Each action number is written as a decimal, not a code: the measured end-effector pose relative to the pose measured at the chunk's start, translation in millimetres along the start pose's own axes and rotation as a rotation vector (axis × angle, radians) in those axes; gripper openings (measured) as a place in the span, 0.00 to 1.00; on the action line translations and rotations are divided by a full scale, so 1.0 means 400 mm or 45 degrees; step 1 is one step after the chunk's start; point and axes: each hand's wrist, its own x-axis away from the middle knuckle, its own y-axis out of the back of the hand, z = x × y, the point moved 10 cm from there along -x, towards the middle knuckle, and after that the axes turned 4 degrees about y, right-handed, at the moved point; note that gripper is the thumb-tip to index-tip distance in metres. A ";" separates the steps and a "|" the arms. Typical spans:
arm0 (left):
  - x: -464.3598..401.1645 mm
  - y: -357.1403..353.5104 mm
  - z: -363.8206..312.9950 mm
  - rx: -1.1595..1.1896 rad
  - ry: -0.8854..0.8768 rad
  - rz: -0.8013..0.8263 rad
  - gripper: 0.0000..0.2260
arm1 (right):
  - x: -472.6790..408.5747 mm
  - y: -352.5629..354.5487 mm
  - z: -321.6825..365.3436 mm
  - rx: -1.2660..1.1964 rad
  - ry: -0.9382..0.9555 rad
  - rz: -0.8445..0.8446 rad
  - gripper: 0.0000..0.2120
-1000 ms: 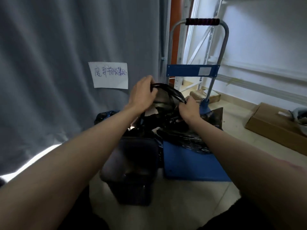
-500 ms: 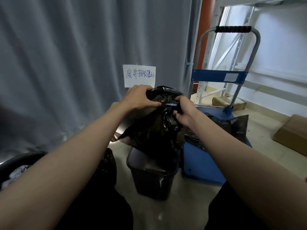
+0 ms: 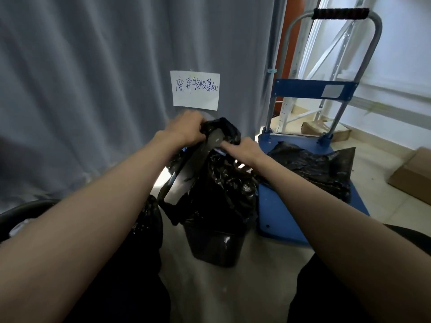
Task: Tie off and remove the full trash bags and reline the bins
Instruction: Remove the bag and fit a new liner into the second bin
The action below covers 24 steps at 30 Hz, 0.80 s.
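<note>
A black trash bag point(image 3: 221, 190) hangs over a small dark bin point(image 3: 215, 245) on the floor, its mouth pulled up above the bin. My left hand point(image 3: 186, 130) grips the bag's top edge on the left. My right hand point(image 3: 240, 150) pinches the bag's top on the right, close to the left hand. More black bags point(image 3: 312, 166) lie crumpled on the deck of the blue cart point(image 3: 275, 206). Another black bag point(image 3: 147, 220) sits on the floor to the left of the bin, partly hidden by my left arm.
A grey curtain point(image 3: 93, 89) with a white paper sign point(image 3: 195, 90) closes off the back. The blue cart's upright handle point(image 3: 340, 14) stands at the right. A cardboard box point(image 3: 412, 178) lies on the tiled floor at far right. A dark round rim point(image 3: 21, 213) shows at far left.
The view has swung left and closer to the curtain. Both hands have drawn the bag's top up and nearer together above the bin.
</note>
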 end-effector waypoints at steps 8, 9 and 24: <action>0.033 -0.223 0.004 -0.179 -0.064 0.626 0.06 | 0.090 -0.158 -0.204 0.521 -0.594 0.789 0.18; 0.034 -0.242 0.001 -0.194 -0.081 0.670 0.06 | 0.110 -0.181 -0.225 0.434 -0.670 0.896 0.18; 0.017 -0.363 0.010 -0.336 -0.151 0.680 0.10 | -0.043 -0.125 -0.269 0.124 -0.353 0.364 0.08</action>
